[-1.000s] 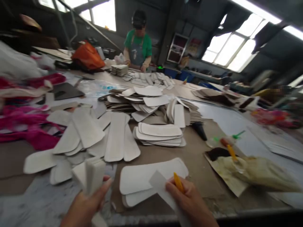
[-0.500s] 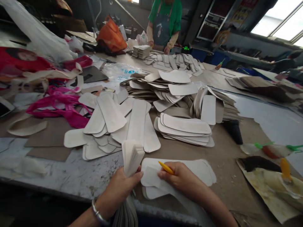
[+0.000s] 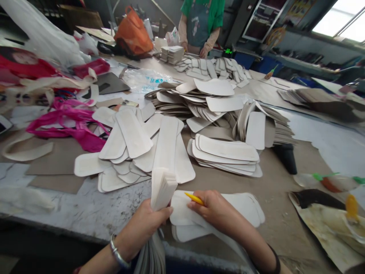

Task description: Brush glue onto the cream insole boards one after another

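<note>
In the head view, my left hand [image 3: 146, 220] is wrapped round a bundle of long white strips [image 3: 162, 188], whose upper ends stand upright and whose lower ends hang past the table edge. Closed over a yellow pointed tool [image 3: 194, 198], my right hand [image 3: 212, 209] has the tip aimed left toward the bundle. A pale strip trails down below that hand; whether its fingers grip the strip too, I cannot tell. Beneath the right hand lie flat white rounded panels [image 3: 242, 205] in an overlapping pile. The thumb of my left hand reaches close to their left end.
Beyond my hands lie loose white panels [image 3: 134, 135], a neat stack [image 3: 228, 148] and a large heap [image 3: 213, 87]. To the right are a black cone [image 3: 285, 158] and a yellow-handled brush or spreader [image 3: 351, 207]. A co-worker [image 3: 199, 30] stands across the table.
My right hand and the yellow tool have shifted slightly left and up. The left hand's bundle appears slightly further right, while the whole view has also moved a little.
</note>
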{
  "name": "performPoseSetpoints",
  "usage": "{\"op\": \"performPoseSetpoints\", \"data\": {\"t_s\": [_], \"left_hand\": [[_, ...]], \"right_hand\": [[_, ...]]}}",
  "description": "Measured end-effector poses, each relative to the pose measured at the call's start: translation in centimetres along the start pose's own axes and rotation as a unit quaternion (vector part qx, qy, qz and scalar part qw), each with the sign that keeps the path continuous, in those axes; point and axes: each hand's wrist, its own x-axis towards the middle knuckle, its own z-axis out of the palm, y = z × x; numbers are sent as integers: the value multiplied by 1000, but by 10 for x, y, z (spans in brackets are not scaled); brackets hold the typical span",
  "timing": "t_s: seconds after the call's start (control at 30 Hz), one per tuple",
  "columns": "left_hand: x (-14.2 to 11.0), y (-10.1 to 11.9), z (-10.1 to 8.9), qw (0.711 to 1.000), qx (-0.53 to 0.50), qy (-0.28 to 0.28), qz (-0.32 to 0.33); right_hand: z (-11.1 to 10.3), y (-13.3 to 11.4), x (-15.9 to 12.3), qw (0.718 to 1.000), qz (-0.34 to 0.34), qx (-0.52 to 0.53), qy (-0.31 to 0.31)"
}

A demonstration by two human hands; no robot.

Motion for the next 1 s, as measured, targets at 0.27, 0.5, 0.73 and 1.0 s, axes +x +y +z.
{"op": "performPoseSetpoints", "data": {"t_s": [0.27,0.5,0.73,1.0], "left_hand": [[-2,4,4,1000,13,18,-2],[6,-2,7,997,44,63,-3],[-1,0,4,996,-7,93,-2],[1,-6,4,993,-37,106,-27]], "right_hand": [[0,-3,1,999,-3,-39,6],[0,-8,-5,998,-3,-68,17],[-10,49,-72,988,112,-53,92],[3,84,-94,946,240,-131,174]]}}
